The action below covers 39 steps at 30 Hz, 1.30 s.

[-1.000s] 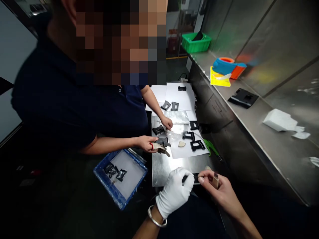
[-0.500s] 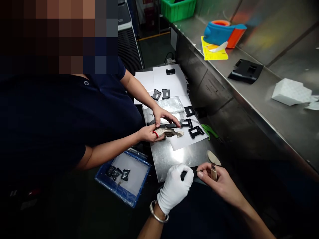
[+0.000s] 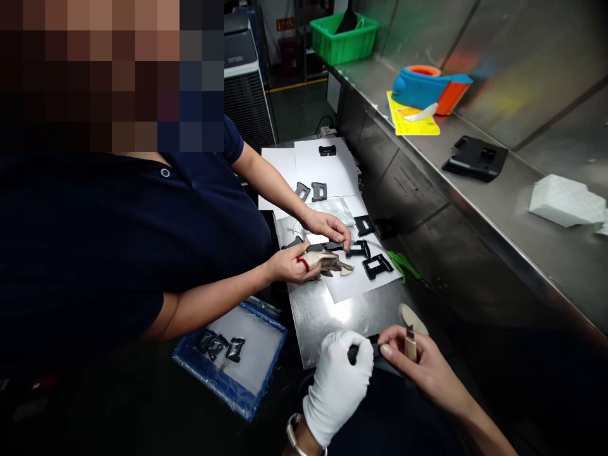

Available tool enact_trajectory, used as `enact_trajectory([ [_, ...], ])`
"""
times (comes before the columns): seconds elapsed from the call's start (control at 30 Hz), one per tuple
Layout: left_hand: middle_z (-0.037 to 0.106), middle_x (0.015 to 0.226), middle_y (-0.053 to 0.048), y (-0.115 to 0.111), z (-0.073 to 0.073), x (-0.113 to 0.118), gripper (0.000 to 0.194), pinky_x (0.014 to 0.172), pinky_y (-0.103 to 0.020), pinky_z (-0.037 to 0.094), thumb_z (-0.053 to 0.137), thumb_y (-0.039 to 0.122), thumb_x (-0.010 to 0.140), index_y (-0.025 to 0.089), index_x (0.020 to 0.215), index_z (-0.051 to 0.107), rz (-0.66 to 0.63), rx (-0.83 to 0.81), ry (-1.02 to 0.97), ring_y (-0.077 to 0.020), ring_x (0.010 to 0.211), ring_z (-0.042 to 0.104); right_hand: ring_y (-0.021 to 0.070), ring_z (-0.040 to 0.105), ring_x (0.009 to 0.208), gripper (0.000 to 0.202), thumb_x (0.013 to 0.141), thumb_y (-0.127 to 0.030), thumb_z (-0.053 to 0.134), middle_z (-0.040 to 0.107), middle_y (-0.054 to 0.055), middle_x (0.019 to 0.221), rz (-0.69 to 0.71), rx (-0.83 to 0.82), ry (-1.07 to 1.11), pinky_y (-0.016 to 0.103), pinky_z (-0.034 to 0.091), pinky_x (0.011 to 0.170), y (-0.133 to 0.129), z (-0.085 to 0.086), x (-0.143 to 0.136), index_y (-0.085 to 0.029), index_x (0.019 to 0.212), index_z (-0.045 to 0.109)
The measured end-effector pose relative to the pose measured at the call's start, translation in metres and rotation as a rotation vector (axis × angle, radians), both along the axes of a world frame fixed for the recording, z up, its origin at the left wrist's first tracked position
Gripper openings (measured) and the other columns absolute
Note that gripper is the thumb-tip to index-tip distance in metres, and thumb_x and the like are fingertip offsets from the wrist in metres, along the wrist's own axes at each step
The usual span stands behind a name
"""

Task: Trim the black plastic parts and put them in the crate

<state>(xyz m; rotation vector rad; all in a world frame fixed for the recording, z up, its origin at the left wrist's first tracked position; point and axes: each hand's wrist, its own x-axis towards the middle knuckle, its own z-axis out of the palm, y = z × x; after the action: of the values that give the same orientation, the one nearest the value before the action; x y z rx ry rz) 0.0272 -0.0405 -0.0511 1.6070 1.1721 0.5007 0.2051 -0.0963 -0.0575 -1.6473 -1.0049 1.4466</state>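
Note:
My left hand [image 3: 338, 383], in a white glove with a metal bracelet below it, is closed around one end of a small black plastic part [image 3: 374, 347]. With its thumb and fingertips, my bare right hand [image 3: 425, 361] pinches the other end. Between the fingers of that same hand stands a short wooden-handled tool [image 3: 411, 347] with a dark tip; its kind is unclear. Much of the part is hidden by the glove. Just behind my right hand lies a cream oval pad [image 3: 412, 318] at the metal table's [image 3: 311, 323] edge.
Opposite, a co-worker's hands [image 3: 294, 261] hold another black part [image 3: 327, 247] and a greyish cloth [image 3: 332, 261]. Several black frames [image 3: 379, 266] lie on white paper [image 3: 339, 291] near a green-handled tool [image 3: 403, 266]. A blue-edged tray [image 3: 237, 399] sits lower left; a metal ledge [image 3: 427, 152] runs along the right.
The whole view has shifted, so most things sit lower in the picture. My hands keep hold of the part, and more of it shows between them. The co-worker's farther hand has closed onto their part.

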Motion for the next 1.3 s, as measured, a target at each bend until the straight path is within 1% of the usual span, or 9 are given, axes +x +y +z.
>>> enact_trajectory([
  [0.17,0.067,0.076,-0.001,0.0,-0.002,-0.001,0.022,0.071,-0.031,0.041,0.05,0.025,0.096,0.02,0.077,0.061,0.01,0.018,0.03,-0.0168,0.075,0.058,0.0107,0.036,0.061,0.034,0.088,-0.053,0.067,0.039,-0.003,0.067,0.002,0.001,-0.02,0.024,0.034,0.056,0.003,0.0,0.001,-0.019,0.089,0.067],
  [0.33,0.07,0.082,0.001,0.0,-0.001,-0.003,0.016,0.076,-0.03,0.043,0.055,0.026,0.094,0.022,0.082,0.064,0.015,-0.007,-0.06,-0.0157,0.08,0.062,0.0101,0.035,0.061,0.033,0.086,-0.052,0.07,0.039,-0.003,0.068,-0.02,-0.014,0.0,0.023,0.031,0.055,0.002,-0.003,0.001,-0.02,0.09,0.068],
  [0.5,0.071,0.082,0.0,0.002,-0.004,-0.009,0.017,0.078,-0.031,0.045,0.055,0.023,0.093,0.021,0.08,0.065,0.087,-0.015,-0.091,-0.017,0.082,0.064,0.0085,0.032,0.055,0.039,0.086,-0.052,0.071,0.037,-0.005,0.066,-0.098,-0.003,-0.033,0.022,0.027,0.049,0.009,-0.006,0.004,-0.02,0.108,0.067],
  [0.57,0.072,0.083,-0.001,0.002,-0.006,-0.015,0.017,0.079,-0.032,0.046,0.054,0.022,0.093,0.021,0.08,0.065,0.121,-0.008,-0.091,-0.018,0.083,0.064,0.009,0.034,0.054,0.041,0.086,-0.052,0.071,0.038,-0.005,0.064,-0.166,0.059,-0.11,0.022,0.027,0.048,0.021,-0.004,0.008,-0.019,0.111,0.066],
  [0.7,0.071,0.077,-0.002,0.003,-0.01,-0.025,0.018,0.072,-0.032,0.046,0.054,0.023,0.092,0.022,0.076,0.064,0.16,-0.025,-0.078,-0.0182,0.072,0.063,0.0106,0.04,0.056,0.035,0.086,-0.048,0.071,0.046,-0.003,0.066,-0.252,0.294,-0.354,0.024,0.034,0.051,0.06,0.005,0.015,-0.018,0.102,0.069],
  [0.87,0.064,0.066,-0.001,0.003,-0.014,-0.029,0.022,0.064,-0.033,0.046,0.057,0.027,0.091,0.025,0.07,0.062,0.165,-0.036,-0.068,-0.0185,0.063,0.059,0.0107,0.04,0.057,0.03,0.087,-0.04,0.072,0.046,-0.005,0.065,-0.092,0.518,-0.518,0.025,0.036,0.054,0.105,0.004,0.005,-0.02,0.108,0.068],
  [0.97,0.061,0.061,0.0,0.001,-0.017,-0.031,0.026,0.06,-0.032,0.045,0.056,0.027,0.092,0.024,0.067,0.061,0.175,-0.018,-0.053,-0.0161,0.057,0.057,0.0106,0.042,0.056,0.034,0.087,-0.036,0.072,0.048,-0.005,0.066,-0.015,0.575,-0.562,0.025,0.038,0.055,0.118,-0.01,-0.003,-0.02,0.117,0.066],
  [1.1,0.062,0.061,0.0,-0.003,-0.02,-0.035,0.027,0.057,-0.033,0.045,0.058,0.03,0.093,0.024,0.067,0.062,0.195,-0.016,-0.008,-0.0155,0.055,0.057,0.0116,0.049,0.058,0.029,0.089,-0.035,0.068,0.056,-0.003,0.069,-0.024,0.653,-0.641,0.025,0.043,0.058,0.128,-0.026,-0.006,-0.019,0.113,0.068],
  [1.3,0.064,0.064,0.0,-0.004,-0.021,-0.035,0.023,0.061,-0.033,0.049,0.059,0.032,0.093,0.024,0.072,0.063,0.168,-0.028,0.049,-0.0166,0.059,0.06,0.0128,0.056,0.058,0.022,0.09,-0.033,0.066,0.067,0.002,0.074,-0.047,0.749,-0.747,0.026,0.046,0.061,0.147,-0.026,-0.012,-0.017,0.104,0.072],
])
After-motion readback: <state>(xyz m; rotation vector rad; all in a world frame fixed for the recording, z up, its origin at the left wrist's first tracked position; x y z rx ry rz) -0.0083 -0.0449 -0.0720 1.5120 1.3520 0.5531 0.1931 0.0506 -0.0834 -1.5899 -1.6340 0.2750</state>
